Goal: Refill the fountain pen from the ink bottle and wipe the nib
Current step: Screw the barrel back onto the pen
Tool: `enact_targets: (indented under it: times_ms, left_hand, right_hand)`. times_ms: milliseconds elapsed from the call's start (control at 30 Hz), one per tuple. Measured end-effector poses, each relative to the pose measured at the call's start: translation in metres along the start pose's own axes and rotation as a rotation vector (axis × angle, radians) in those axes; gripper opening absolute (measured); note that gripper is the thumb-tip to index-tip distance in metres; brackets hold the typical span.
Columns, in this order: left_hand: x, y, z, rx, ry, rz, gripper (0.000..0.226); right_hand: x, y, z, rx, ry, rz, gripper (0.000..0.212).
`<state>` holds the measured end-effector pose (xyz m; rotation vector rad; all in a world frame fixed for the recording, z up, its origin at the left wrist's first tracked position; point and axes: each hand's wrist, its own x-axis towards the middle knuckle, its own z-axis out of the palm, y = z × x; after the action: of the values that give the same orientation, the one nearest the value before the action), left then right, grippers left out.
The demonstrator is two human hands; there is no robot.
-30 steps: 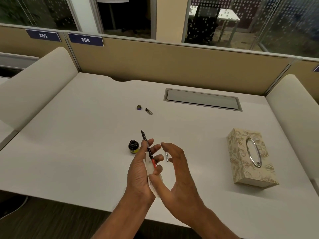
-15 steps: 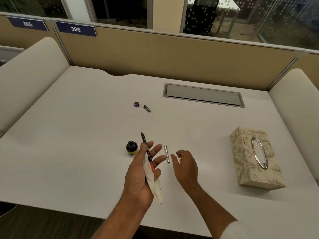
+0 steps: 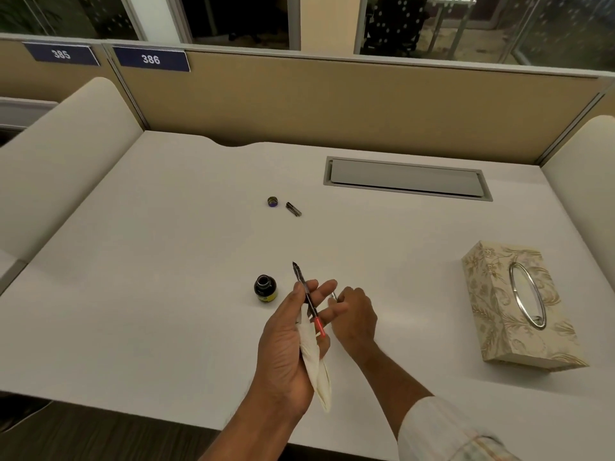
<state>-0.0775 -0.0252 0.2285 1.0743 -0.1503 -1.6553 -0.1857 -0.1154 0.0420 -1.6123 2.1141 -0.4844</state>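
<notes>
You have a white desk (image 3: 166,261) before you, with a grey flap (image 3: 407,179) set into it near the far edge. The open ink bottle (image 3: 265,289) stands near the front, about the middle. Farther back lie its cap (image 3: 272,201) and, just to the right of it, a dark pen cap (image 3: 293,208); the two do not touch. A patterned tissue box (image 3: 519,307) lies at your right, well apart from the bottle. Near the bottle, a thin silver piece (image 3: 333,295) shows only its tip.

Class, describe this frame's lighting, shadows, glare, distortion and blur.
Head view: dim, warm light, with faint soft shadows on the desk beside the tissue box. Head view: small glints on the box's metal ring. Head view: the wide lens bows the top of the partition. Head view: the pen in the left hand reads clearly; the silver piece at the right hand is blurred.
</notes>
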Motion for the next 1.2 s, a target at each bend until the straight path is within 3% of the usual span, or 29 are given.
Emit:
enact_targets:
  times_ms: [200, 333, 500, 733, 1133, 1200]
  left_hand:
    - [-0.003, -0.001, 0.002, 0.052, -0.039, 0.018, 0.02]
    - [-0.007, 0.001, 0.003, 0.028, -0.076, 0.061, 0.023]
    - [-0.021, 0.007, 0.012, 0.052, -0.11, 0.147, 0.023]
    - [-0.046, 0.005, 0.03, 0.103, -0.191, 0.213, 0.028]
    - [-0.073, -0.002, 0.042, 0.099, -0.208, 0.245, 0.031]
    - [-0.076, -0.002, 0.044, 0.103, -0.211, 0.253, 0.031]
  right_hand:
    - [-0.014, 0.001, -0.026, 0.252, 0.026, 0.052, 0.018]
    - [-0.064, -0.007, -0.092, 0.554, 0.085, -0.027, 0.011]
    - [-0.133, -0.019, -0.182, 0.723, 0.042, -0.149, 0.007]
    - [-0.159, -0.024, -0.226, 0.689, 0.053, -0.321, 0.009]
    - [-0.168, -0.015, -0.245, 0.675, 0.125, -0.399, 0.002]
    - [-0.169, -0.014, -0.247, 0.65, 0.145, -0.434, 0.011]
